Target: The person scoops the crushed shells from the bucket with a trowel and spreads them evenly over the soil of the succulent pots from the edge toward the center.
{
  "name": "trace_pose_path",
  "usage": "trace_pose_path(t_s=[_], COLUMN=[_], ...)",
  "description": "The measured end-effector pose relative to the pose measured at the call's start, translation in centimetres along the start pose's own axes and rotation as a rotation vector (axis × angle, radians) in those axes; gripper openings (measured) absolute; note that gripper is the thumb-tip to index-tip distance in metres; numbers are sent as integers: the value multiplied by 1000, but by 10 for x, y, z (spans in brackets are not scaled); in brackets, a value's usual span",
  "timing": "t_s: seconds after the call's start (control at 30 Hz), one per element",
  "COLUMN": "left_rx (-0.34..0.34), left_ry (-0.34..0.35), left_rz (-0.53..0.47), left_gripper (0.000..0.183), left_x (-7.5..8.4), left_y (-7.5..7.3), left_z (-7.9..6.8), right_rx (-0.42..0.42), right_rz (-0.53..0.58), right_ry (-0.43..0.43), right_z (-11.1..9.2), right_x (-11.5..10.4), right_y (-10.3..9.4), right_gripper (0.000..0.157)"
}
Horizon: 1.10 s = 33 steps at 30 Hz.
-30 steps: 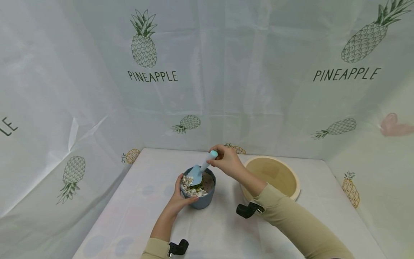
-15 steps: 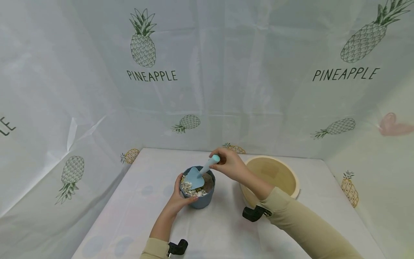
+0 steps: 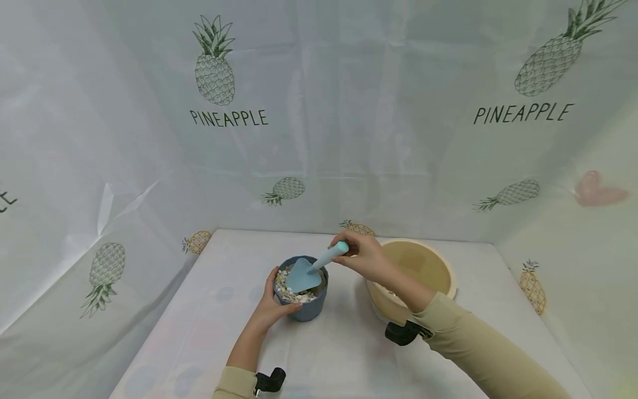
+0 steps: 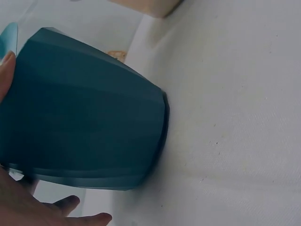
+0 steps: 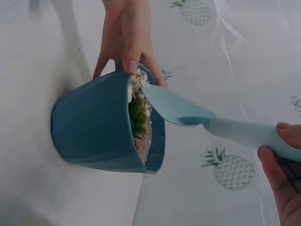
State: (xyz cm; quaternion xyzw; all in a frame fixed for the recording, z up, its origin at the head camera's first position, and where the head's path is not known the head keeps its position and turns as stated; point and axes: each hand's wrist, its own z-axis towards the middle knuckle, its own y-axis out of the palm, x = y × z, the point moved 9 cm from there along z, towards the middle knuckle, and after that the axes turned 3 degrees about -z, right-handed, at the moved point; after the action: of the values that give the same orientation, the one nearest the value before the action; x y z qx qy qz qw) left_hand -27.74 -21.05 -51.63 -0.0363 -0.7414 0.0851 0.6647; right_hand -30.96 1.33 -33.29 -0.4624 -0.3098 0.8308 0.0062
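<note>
Shovel gripped by right hand, pot by left hand: the right-wrist view alone clearly shows the green plant.

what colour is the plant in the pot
Green; the plant shows best in the right wrist view, inside the blue pot.

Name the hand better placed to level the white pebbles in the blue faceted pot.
Probably the right hand: it grips the light-blue plastic-looking scoop, whose tip is at the small white pebbles. The left hand holds the blue faceted pot, so it seems suited to steadying.
</note>
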Motion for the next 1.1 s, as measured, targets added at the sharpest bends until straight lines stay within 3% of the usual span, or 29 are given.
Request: trace_pose_path(t_s=[0.2,0.4,0.57,0.8,0.97,1.1], left_rx=[6,80,107,43,-6,-53], left_ry=[113,262,321,356,366,337], left_rz=[141,336,362,383,361,323], left_gripper=[119,117,111,109,104,99], left_x=[23,61,92,113,116,113], left_y=[0,4,18,60,94,123], left_z=[-6,-11,-19,-24,-23,-23], right_rx=[50,150,212,276,322,369], right_rz=[35,89,27,-65,-103,-201], right_ry=[35,49,17,7,37,100], right_z=[-15,-45,-67,-91,-108,-123], right_x=[3,11,11,19,28,39], right_y=[-22,-59,-89,-128,-152,-167], right_gripper=[23,22,23,26,26,24])
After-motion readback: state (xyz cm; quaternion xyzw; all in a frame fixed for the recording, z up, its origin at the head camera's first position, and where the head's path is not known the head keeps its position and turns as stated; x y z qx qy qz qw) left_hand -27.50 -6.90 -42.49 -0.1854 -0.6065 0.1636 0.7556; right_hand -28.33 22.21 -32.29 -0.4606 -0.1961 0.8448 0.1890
